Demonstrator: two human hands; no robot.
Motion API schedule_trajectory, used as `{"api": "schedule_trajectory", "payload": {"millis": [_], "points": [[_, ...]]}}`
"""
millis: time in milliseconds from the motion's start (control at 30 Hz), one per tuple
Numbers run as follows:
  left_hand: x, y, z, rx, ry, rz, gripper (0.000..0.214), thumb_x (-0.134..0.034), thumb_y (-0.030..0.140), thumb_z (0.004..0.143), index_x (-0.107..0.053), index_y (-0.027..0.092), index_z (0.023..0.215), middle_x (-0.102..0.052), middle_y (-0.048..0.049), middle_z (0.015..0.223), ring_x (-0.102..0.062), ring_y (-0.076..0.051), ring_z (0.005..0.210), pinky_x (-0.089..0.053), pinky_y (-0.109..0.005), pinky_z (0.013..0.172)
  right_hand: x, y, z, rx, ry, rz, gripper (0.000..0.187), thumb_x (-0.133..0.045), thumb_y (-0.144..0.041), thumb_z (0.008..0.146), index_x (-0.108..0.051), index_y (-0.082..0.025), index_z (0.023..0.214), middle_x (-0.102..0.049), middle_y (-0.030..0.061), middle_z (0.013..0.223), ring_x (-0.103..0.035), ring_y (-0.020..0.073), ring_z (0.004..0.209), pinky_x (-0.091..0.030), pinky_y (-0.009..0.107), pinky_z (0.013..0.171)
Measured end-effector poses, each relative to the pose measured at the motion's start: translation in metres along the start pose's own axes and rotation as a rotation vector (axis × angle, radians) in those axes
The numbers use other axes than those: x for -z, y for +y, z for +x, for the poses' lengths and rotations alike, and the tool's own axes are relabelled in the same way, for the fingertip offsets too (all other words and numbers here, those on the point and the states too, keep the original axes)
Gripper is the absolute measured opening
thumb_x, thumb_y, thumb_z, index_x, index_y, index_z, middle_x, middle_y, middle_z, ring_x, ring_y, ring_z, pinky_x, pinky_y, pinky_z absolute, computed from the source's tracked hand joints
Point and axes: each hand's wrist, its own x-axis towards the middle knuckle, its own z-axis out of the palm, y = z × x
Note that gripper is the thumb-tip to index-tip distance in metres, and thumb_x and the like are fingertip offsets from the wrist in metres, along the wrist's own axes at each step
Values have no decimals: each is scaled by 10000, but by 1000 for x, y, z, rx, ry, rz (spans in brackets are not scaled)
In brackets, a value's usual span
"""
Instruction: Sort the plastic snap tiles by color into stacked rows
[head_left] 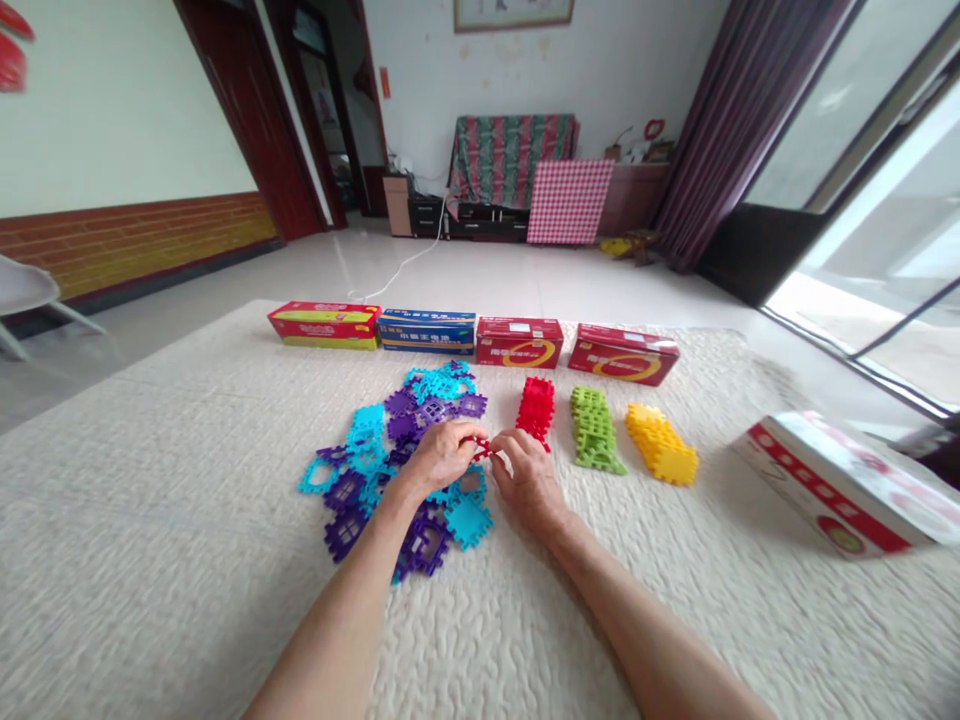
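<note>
Between my two hands is a small red interlocking plastic tile (481,452), partly hidden by the fingers. My left hand (444,455) pinches its left side above a loose heap of purple and light-blue interlocking tiles (469,520). My right hand (529,482) has its fingers closed on the right side of the same tile. Just beyond my right hand lies a stack of red tiles (535,402). To the right of it are a row of green tiles (594,430) and a row of yellow tiles (661,445).
Across the far side of the quilted mat (187,500) stand a red-and-yellow box (326,326), a blue box (427,332) and two dark red boxes (519,343). A larger white and red box (855,485) sits at the right.
</note>
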Motion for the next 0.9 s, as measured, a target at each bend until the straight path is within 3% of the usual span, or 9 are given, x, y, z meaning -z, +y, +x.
{"api": "schedule_trajectory", "payload": {"millis": [167,300,467,600,900], "points": [[-10,6,0,-32,-15,31,338,-494,82,813,-738,206,1010,-747,-46,1015,-678,-178,959,-511,-291,918,9,2,-7,-57,-50,-90,276,-519,-145,868,-589,-195,1131,-656,96,989,-590,241,937,-468,372,852],[-20,12,1,-39,24,46,373,-506,94,821,-688,194,1131,-724,-73,1113,-664,-191,1030,-496,-312,959,15,7,-13,-32,-113,-133,219,-501,-168,898,-628,-192,1075,-679,109,1035,-603,244,958,-466,378,871],[-20,11,2,-19,87,66,378,-532,70,786,-693,199,1102,-730,-61,1013,-679,-162,912,-523,-269,883,20,22,-18,-89,34,-203,242,-499,-212,905,-638,-206,1102,-687,99,1031,-612,239,948,-459,388,863],[-18,8,2,-47,92,93,345,-513,79,801,-712,192,1060,-729,-74,1017,-681,-176,952,-518,-279,898,22,37,-20,-159,137,-262,241,-502,-217,886,-644,-204,1081,-676,85,978,-605,232,910,-457,377,841],[-12,9,1,-30,74,78,312,-509,89,825,-724,203,1020,-741,-63,1010,-679,-174,965,-507,-283,923,26,40,-19,-245,79,-293,259,-478,-226,886,-633,-168,1085,-649,107,957,-592,243,865,-475,373,782]]}}
